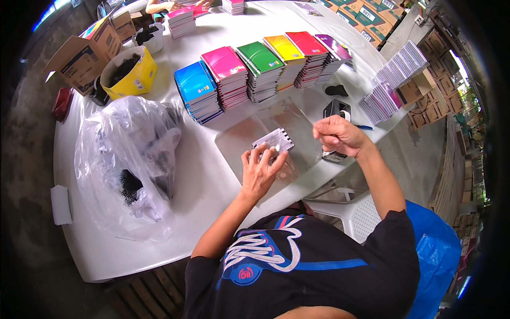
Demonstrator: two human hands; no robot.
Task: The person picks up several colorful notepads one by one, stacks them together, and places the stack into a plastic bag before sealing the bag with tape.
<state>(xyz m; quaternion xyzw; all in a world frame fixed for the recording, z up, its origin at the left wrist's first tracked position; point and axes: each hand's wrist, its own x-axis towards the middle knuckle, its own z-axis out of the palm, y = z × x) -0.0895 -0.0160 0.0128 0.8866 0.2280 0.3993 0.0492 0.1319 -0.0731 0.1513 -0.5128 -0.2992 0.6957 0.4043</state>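
My left hand (261, 169) rests with bent fingers on a small stack of whitish strips with dark marks along one edge (276, 139). The fingers press on its near side, against a clear plastic sheet (239, 137) that lies on the table. To the right, my right hand (340, 135) is raised above the table with fingers curled together; whatever they pinch, if anything, is too small to make out. Below and behind that hand sits a black device (334, 109), partly covered by it. Beyond the sheet stand spiral notebooks in stacks, among them a green stack (260, 59) and a blue one (195, 84).
A clear bag of dark and white material (127, 159) takes up the table's left. Behind it are a yellow tub (139, 80) and an open carton (79, 61). More notebooks (401, 66) are piled at the right edge. Another person's hands (164, 6) work at the far side.
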